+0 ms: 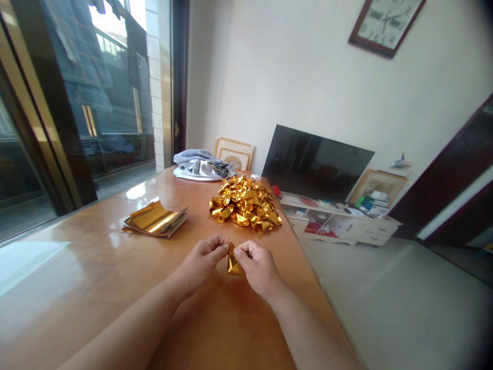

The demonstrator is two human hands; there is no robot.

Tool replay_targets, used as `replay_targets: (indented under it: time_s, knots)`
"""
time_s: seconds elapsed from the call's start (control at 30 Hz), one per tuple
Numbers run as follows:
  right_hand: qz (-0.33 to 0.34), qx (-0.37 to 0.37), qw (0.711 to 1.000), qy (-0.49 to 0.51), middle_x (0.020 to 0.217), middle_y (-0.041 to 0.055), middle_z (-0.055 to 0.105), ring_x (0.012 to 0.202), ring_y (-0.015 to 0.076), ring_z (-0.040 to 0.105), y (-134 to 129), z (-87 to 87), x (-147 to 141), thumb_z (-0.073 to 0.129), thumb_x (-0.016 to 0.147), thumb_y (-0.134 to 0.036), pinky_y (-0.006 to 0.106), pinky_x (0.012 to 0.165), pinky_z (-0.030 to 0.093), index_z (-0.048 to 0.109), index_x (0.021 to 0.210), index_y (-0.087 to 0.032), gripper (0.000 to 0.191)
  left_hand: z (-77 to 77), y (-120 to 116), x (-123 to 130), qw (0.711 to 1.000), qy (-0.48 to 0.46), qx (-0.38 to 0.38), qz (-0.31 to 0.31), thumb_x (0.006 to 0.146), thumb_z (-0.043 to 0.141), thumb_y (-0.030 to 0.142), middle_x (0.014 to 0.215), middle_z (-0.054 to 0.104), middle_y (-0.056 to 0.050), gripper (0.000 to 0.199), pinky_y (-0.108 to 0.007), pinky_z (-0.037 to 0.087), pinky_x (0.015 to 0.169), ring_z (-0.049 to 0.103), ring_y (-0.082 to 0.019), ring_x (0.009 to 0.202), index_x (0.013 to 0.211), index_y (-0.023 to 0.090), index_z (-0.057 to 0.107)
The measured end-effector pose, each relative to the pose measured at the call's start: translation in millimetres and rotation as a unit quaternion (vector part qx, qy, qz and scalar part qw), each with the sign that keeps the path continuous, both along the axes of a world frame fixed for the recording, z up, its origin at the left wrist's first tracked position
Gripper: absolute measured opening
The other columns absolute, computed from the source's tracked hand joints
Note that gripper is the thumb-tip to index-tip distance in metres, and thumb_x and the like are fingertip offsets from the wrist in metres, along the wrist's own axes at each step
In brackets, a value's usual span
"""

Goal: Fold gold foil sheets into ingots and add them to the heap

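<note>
Between my two hands is a small piece of folded gold foil paper (233, 265), held just above the wooden table (200, 318). The thumb and fingers of my left hand (208, 257) pinch its upper left edge. My right hand (257, 264) pinches it from the other side, and part of the paper is hidden behind the fingertips. Beyond my hands lies a heap of folded gold foil pieces (246, 203). To the left rests a stack of flat gold foil sheets (154, 218), their edges slightly curled.
Folded clothes (202, 167) lie at the table's far end, near a leaning picture frame (234, 151). Past the table's right edge, a television (316, 162) stands on a white cabinet (342, 223). A pale sheet (26, 262) is at the left.
</note>
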State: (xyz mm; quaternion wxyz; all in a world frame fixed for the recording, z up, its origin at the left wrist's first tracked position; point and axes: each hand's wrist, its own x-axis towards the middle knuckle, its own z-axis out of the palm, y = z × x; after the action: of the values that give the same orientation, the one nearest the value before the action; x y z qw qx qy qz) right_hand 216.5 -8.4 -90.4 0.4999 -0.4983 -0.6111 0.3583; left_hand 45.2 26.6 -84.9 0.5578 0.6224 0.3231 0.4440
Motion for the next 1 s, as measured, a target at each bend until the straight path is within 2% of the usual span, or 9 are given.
replay_targets:
  time_s: [0.23, 0.4, 0.57, 0.77, 1.0]
  knots:
    - [-0.018, 0.023, 0.999, -0.032, 0.068, -0.0017, 0.057, 0.064, 0.0129, 0.049, -2.9, 2.3, -2.6, 0.061, 0.090, -0.044, 0.023, 0.057, 0.038, 0.060, 0.076, -0.018, 0.030, 2.3, -1.9, 1.0, 1.000, -0.008, -0.019, -0.010, 0.086, 0.068, 0.042, 0.078, 0.062, -0.001, 0.026, -0.028, 0.041, 0.073, 0.054, -0.016, 0.075, 0.084, 0.016, 0.065]
    - [0.006, 0.036, 0.999, -0.035, 0.071, -0.0011, 0.058, 0.066, 0.0133, 0.049, -4.4, 2.9, -2.6, 0.060, 0.091, -0.042, 0.024, 0.060, 0.040, 0.062, 0.079, -0.018, 0.027, -1.6, 2.1, -2.1, 0.997, -0.051, -0.064, -0.019, 0.086, 0.069, 0.037, 0.076, 0.059, -0.001, 0.022, -0.027, 0.038, 0.069, 0.047, -0.013, 0.071, 0.082, 0.016, 0.066]
    - [0.017, 0.017, 1.000, -0.014, 0.073, -0.0005, 0.059, 0.067, 0.0136, 0.049, -3.2, 1.9, -3.1, 0.062, 0.091, -0.045, 0.025, 0.061, 0.041, 0.064, 0.081, -0.018, 0.029, -1.1, 2.4, -1.8, 0.995, -0.063, -0.070, -0.026, 0.085, 0.069, 0.036, 0.072, 0.055, 0.001, 0.022, -0.026, 0.036, 0.067, 0.045, -0.013, 0.069, 0.078, 0.016, 0.065]
    - [0.039, -0.042, 0.998, 0.031, 0.070, -0.0015, 0.057, 0.062, 0.0122, 0.047, -4.3, 0.1, -6.2, 0.064, 0.089, -0.048, 0.024, 0.056, 0.038, 0.065, 0.085, -0.017, 0.031, 0.7, -1.2, -0.6, 0.994, -0.062, -0.078, -0.040, 0.084, 0.071, 0.041, 0.072, 0.057, 0.001, 0.026, -0.025, 0.037, 0.066, 0.048, -0.013, 0.069, 0.079, 0.016, 0.063]
    - [0.019, -0.020, 1.000, 0.007, 0.071, -0.0004, 0.057, 0.065, 0.0124, 0.048, -4.3, 1.3, -4.7, 0.064, 0.089, -0.045, 0.024, 0.057, 0.038, 0.065, 0.080, -0.016, 0.030, -1.2, -0.5, 1.1, 0.993, -0.065, -0.093, -0.035, 0.086, 0.067, 0.036, 0.068, 0.053, 0.002, 0.023, -0.025, 0.036, 0.064, 0.045, -0.012, 0.066, 0.075, 0.016, 0.063]
